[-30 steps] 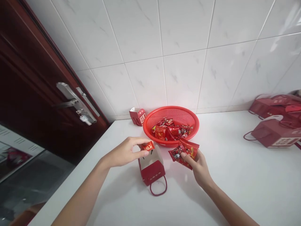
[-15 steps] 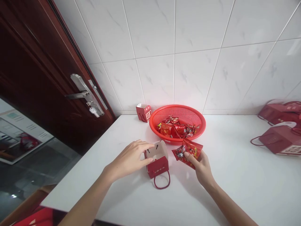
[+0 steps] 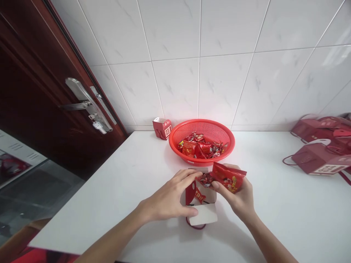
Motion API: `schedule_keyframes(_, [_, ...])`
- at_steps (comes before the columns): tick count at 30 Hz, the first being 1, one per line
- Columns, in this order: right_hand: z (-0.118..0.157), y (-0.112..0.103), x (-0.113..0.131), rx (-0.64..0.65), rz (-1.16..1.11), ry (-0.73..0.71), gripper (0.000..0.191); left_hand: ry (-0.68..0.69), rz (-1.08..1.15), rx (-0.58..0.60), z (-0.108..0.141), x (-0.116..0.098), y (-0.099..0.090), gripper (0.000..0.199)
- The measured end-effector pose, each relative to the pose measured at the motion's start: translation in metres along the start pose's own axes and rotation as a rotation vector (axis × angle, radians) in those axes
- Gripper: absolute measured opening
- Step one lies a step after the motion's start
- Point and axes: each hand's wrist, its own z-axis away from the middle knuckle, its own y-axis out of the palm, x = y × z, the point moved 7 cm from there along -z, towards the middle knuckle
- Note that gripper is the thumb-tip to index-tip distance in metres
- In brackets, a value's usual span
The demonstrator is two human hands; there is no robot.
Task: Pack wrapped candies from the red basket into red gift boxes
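Left side: dark wooden door (image 3: pixel 33 91) with a metal handle (image 3: pixel 82 104), white tiled wall (image 3: pixel 192 54) behind. My left hand (image 3: pixel 170 199) is curled round the small red box (image 3: pixel 201 204) at the desk's near middle, thumb on its front flap, fingers steadying the open top; one sweet (image 3: pixel 199 195) lies inside. I judge the box light, thin card, easily crushed: hold by the side walls. My right hand (image 3: pixel 238 195) pinches red snack packets (image 3: pixel 229 177) just above the box; crinkly, slippery, very light, best held by their sealed edges. Behind, a red basket (image 3: pixel 178 140) of sweets. The white desk (image 3: pixel 131 175) looks smooth. Far right, more red boxes (image 3: pixel 315 159).
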Motion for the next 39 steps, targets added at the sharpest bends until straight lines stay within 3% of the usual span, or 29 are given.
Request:
schedule_keyframes(5, [0.001,-0.002,0.001,0.06,0.15,-0.029,0.025,0.011,0.046,-0.041,-0.003,0.007,0.0,0.104])
schedule_keyframes(13, [0.004,0.0,-0.003,0.128,0.204,0.019,0.026,-0.001,0.089,-0.061,-0.005,0.014,0.0,0.104])
schedule_keyframes(17, [0.002,-0.006,-0.009,0.072,0.079,0.149,0.029,-0.003,0.098,-0.042,-0.007,0.014,0.0,0.098])
schedule_keyframes(21, [0.003,-0.018,-0.025,-0.059,-0.206,0.405,0.04,-0.017,0.089,-0.012,-0.008,0.017,0.002,0.091])
schedule_keyframes(23, [0.003,-0.017,-0.029,-0.056,-0.321,0.458,0.042,-0.003,0.08,-0.009,-0.01,0.016,0.003,0.088])
schedule_keyframes(26, [0.002,-0.01,-0.021,0.05,-0.33,0.387,0.041,0.045,0.081,-0.025,-0.013,0.012,0.004,0.087])
schedule_keyframes(32, [0.004,0.002,-0.001,0.257,-0.022,0.111,0.021,0.118,0.122,-0.051,-0.018,0.008,0.003,0.092])
schedule_keyframes(35, [0.005,0.002,0.0,0.257,0.125,0.024,0.02,0.132,0.112,-0.067,-0.016,0.009,0.002,0.093])
schedule_keyframes(39, [0.007,0.003,0.002,0.249,0.263,-0.056,0.036,0.1,0.116,-0.045,-0.012,0.01,0.002,0.094])
